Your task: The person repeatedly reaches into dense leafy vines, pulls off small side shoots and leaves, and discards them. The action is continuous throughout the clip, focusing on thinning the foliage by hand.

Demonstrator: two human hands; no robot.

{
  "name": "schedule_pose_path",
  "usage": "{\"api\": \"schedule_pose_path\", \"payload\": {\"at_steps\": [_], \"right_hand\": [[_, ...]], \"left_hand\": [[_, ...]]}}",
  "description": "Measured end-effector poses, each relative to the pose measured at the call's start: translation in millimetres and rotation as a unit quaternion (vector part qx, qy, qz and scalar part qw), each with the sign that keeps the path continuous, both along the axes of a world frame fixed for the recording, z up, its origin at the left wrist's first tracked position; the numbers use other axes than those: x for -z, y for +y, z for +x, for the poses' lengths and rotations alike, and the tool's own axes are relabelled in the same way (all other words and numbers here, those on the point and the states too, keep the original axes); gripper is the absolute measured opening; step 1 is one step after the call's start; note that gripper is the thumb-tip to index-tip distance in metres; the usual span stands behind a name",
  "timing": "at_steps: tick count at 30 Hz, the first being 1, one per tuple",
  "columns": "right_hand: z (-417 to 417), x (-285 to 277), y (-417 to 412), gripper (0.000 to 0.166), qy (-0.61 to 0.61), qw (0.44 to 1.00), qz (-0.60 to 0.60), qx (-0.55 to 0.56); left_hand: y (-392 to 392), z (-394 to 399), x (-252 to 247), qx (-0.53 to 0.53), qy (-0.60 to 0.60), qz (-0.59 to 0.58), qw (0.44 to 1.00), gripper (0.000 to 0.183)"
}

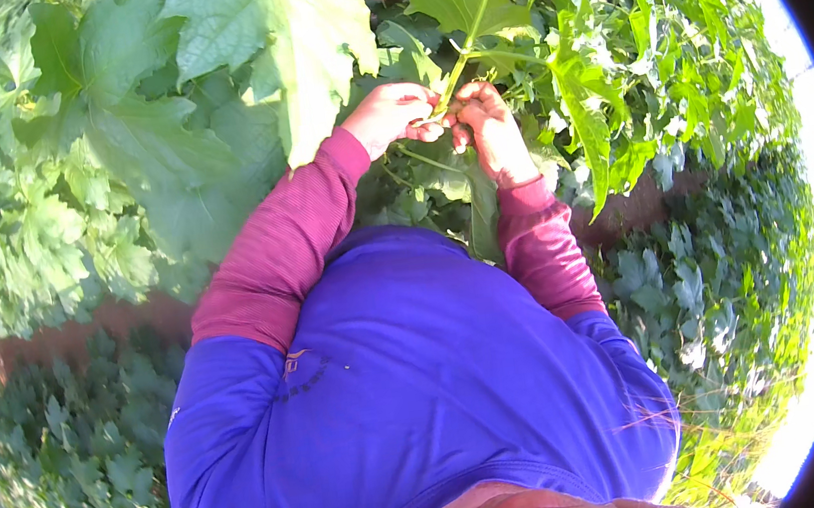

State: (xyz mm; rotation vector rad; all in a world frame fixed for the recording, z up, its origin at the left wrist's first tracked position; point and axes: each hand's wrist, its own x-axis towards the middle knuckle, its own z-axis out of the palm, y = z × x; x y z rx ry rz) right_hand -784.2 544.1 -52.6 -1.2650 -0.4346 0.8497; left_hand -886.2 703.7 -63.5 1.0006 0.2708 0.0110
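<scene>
A thick green plant stem (475, 28) slants down from the top of the view to where my hands meet. My left hand (397, 113) pinches the stem's lower part between thumb and fingers. From the other side, my right hand (489, 124) has its bent fingers close against the same spot; whether they grip the stem or a small piece beside it is hard to see. A small pale strip (431, 120) shows between the fingertips. One broad lobed leaf (312, 46) hangs just left of my left hand, and another drooping leaf (586, 106) is right of my right hand.
Dense leafy plants (74, 239) spread on the left, with more foliage (695, 71) on the right. Strips of bare brown soil (628, 210) run between the rows. A thin leaf stalk (434, 159) crosses below my hands. Low plants (74, 435) grow at both sides of my body.
</scene>
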Motion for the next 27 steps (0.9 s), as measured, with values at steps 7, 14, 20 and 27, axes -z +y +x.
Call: {"api": "schedule_pose_path", "payload": {"at_steps": [7,14,20,27], "right_hand": [[-66,11,15,0.018,-0.127,0.988,0.01,0.084],[-71,14,5,0.007,-0.059,0.95,-0.037,0.303],[-116,-2,10,0.017,-0.417,0.861,-0.246,0.154],[-147,-45,100,0.032,-0.17,0.975,0.128,0.066]], "left_hand": [[13,-48,-19,0.056,-0.009,0.012,0.998,0.027],[35,-114,-28,-0.037,-0.203,0.289,0.935,0.031],[116,-150,-35,-0.114,-0.045,0.265,0.956,0.035],[82,-176,3,-0.005,-0.18,0.755,0.631,0.022]]}}
